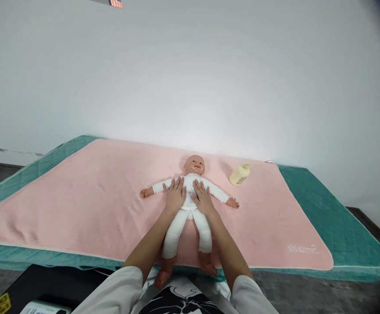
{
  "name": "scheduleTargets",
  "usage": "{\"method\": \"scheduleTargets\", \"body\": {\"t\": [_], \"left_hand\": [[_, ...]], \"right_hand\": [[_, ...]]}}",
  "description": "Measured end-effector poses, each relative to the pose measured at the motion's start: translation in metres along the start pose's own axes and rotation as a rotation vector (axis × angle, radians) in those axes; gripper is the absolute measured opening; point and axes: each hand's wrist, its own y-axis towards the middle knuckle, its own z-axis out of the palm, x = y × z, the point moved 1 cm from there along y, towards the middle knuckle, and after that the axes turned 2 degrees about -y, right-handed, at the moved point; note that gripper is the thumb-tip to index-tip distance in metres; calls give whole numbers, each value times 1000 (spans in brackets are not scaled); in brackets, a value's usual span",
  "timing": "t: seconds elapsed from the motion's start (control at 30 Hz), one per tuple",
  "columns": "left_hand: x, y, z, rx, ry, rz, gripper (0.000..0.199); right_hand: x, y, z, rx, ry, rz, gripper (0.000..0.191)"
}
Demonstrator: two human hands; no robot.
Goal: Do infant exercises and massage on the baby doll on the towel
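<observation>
your left hand (176, 195) and right hand (203, 199) lie flat, apart, on the doll (190, 187) beneath them, so uneven pressure could twist it or ruck the pink blanket (111, 192).

A pink blanket (111, 192) lies over a green cover (323, 218). A doll (190, 185) and a pale yellow bottle (240, 175) are on the blanket.

Smooth doll head (194, 162), matt cloth blanket (104, 196)
</observation>
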Motion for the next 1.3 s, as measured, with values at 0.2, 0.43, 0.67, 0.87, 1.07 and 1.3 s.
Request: {"method": "scheduleTargets", "body": {"t": [0.2, 0.43, 0.67, 0.87, 1.07, 1.3], "left_hand": [[-3, -1, -3, 5, -9, -7, 53], [-1, -1, -2, 4, -56, -8, 53], [3, 1, 0, 47, -120, -25, 54], [4, 2, 1, 65, -136, -41, 55], [4, 2, 3, 60, -128, -39, 55], [3, 2, 3, 66, -126, -50, 55]], "right_hand": [[-3, 5, 5, -44, -19, 242, 65], [-12, 3, 7, -63, -18, 362, 68], [-14, 1, 7, -61, -39, 433, 67], [-10, -1, 5, -80, -42, 466, 69], [-9, -1, 4, -77, -34, 481, 70], [-9, -2, 5, -76, -20, 473, 71]]}}
